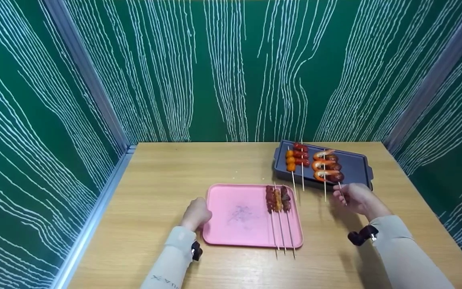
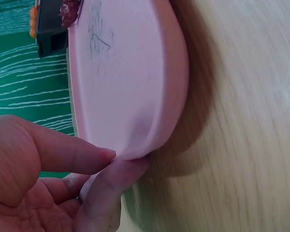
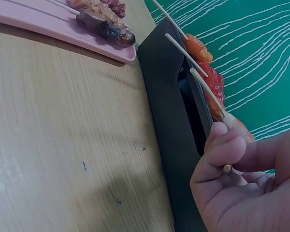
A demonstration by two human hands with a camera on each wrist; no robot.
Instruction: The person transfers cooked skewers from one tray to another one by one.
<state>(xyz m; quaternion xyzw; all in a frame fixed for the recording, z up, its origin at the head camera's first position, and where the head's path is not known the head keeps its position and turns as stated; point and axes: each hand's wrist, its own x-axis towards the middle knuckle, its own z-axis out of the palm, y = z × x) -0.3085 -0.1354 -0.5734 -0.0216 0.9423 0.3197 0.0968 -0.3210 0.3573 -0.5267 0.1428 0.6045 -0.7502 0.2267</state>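
My left hand (image 1: 197, 214) pinches the left rim of a pink tray (image 1: 231, 200) between thumb and fingers, as the left wrist view shows. At the tray's right side lie three skewers: dark red meat (image 1: 270, 198), orange-brown meat (image 1: 277, 200) and dark brown pieces (image 1: 286, 199). Beside the near edge of a dark grey grill pan (image 1: 353, 164), my right hand (image 1: 357, 196) pinches the stick of a brown meatball skewer (image 1: 337, 177). Its balls are over the pan, partly hidden by a shrimp skewer (image 1: 320, 165). In the right wrist view the stick's cut end (image 3: 226, 168) pokes out between the fingers.
On the pan's left part lie an orange ball skewer (image 1: 290, 161) and a red skewer (image 1: 301, 154), their sticks jutting over the near edge. The wooden table (image 1: 167, 172) meets green, white-lined panels (image 1: 223, 80) at its back and sides.
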